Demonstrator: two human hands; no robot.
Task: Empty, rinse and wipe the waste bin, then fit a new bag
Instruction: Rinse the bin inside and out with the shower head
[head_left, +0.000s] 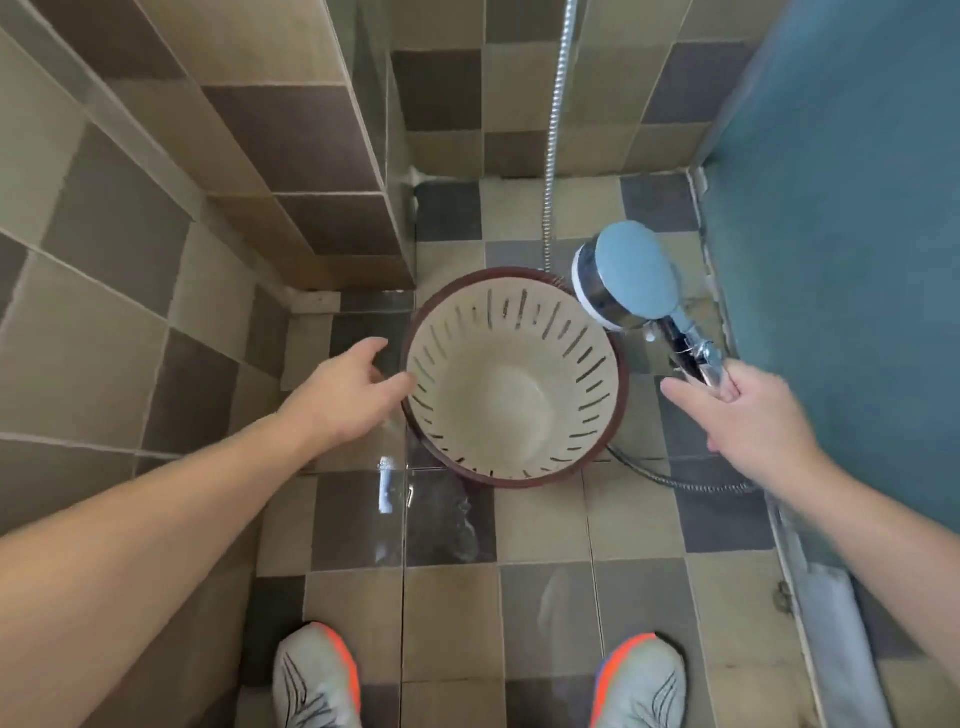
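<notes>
Grey-and-orange trainers (317, 675) at near floor edge. Empty cream slotted plastic waste bin (514, 379) stands upright on wet tiled floor (452, 525), near far corner. Left hand (348, 392), fingers relaxed, by rim, likely to steady. Right hand (748, 410) grips chrome shower head (628, 275) handle, held beside the bin rim, probably for rinsing.

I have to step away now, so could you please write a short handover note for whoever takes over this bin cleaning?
Left hand: open, fingers at the near-left rim of the waste bin, not clearly gripping.
Right hand: holds the shower head by its handle, head beside the bin's far-right rim, its hose running up the wall.
Bin: upright on the wet tiled floor, no rubbish and no bag inside.
Done: emptied; whether rinsing is finished is unclear, no spray visible.
Left: finish rinsing, wipe, fit a new bag. No cloth or bag in view.
</notes>
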